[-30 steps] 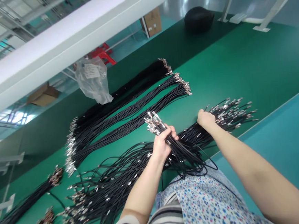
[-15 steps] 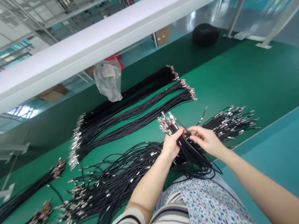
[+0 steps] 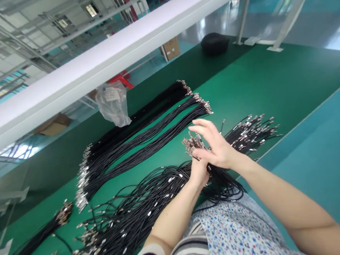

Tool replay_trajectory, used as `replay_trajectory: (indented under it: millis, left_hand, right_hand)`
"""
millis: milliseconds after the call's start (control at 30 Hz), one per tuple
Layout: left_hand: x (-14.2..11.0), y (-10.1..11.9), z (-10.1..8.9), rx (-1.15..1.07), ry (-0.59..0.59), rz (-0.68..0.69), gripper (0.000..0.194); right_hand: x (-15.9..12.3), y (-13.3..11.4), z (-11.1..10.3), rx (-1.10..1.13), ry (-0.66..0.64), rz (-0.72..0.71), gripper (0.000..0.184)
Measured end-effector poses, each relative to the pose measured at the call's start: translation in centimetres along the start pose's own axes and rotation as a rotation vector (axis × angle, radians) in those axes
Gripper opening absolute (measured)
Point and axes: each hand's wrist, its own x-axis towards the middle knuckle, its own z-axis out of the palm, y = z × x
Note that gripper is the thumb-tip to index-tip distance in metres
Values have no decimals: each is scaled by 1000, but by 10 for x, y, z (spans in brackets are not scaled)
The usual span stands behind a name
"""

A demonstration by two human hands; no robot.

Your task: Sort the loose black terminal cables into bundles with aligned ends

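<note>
My left hand (image 3: 199, 171) is closed round a bundle of black cables (image 3: 223, 184), whose metal connector ends (image 3: 192, 143) stick up above the fist. The cables' lower lengths curl down toward my lap. Beside those ends, my right hand (image 3: 214, 144) is open, thumb and fingers spread and curved about them; whether it touches them I cannot tell. Beneath both hands a loose heap of similar cables (image 3: 154, 195) stretches across the near side of the green table, its right-hand ends (image 3: 253, 132) fanned out.
Neat rows of black cables (image 3: 147, 139) lie beyond the heap. More bundles (image 3: 34, 242) rest at the left. A clear plastic bag (image 3: 113, 106) hangs from the white shelf beam (image 3: 117, 53) over the table. A black rounded object (image 3: 215, 44) sits at the far edge.
My right hand came from the heap's right part to the held bundle, and its fingers have spread round the connector ends. My left hand has kept its grip, turning the bundle's ends.
</note>
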Motion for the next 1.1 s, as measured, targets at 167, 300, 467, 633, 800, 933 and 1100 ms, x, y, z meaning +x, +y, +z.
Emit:
replay_trajectory:
  millis: [167,300,467,633,800,933,1100]
  left_hand:
    - [4,-1,-1,84,-228,-218,30]
    - [12,8,-17,85,-365,-327,36]
    - [24,17,-15,101,-425,-400,26]
    - [25,19,-7,-35,-394,-406,19]
    - [24,19,-10,-37,-261,-354,25]
    - [30,18,-10,-60,-172,-342,30]
    - [30,33,-16,-113,-170,-260,25]
  right_hand:
    - [17,19,7,-6,-257,103,33]
    - [17,30,10,154,-419,68,31]
    - [23,32,24,226,-288,167,26]
    - [9,66,23,564,-47,495,34]
    - [-69,131,3,-214,-301,901,31]
    - [-111,160,8,-457,-644,965,41]
    - [-92,154,33,-571,-570,1077,39]
